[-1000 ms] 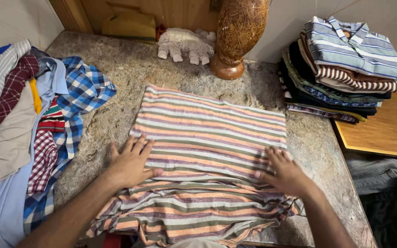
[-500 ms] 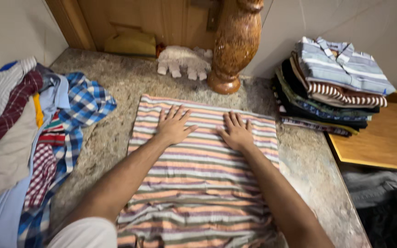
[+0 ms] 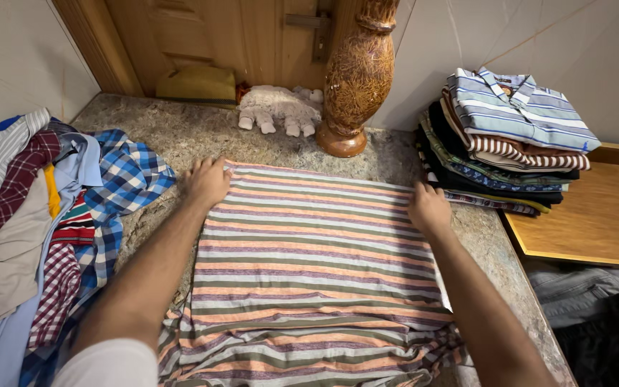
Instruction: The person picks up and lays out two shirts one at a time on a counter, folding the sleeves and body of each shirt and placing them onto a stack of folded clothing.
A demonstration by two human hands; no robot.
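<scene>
A striped shirt in orange, green, purple and white lies flat and partly folded on a speckled stone counter. My left hand is closed on its far left corner. At the far right corner my right hand grips the edge with fingers curled. Both forearms stretch over the fabric. The near end of the shirt is rumpled and hangs at the counter's front edge.
A loose heap of checked and plain shirts lies at the left. A stack of folded shirts stands at the right, beside a wooden board. A brown vase and a plush toy stand at the back.
My hands went from pressing the near part, to flat on the middle of the shirt, then spread out to its far corners and closed on them. The view tilted up.
</scene>
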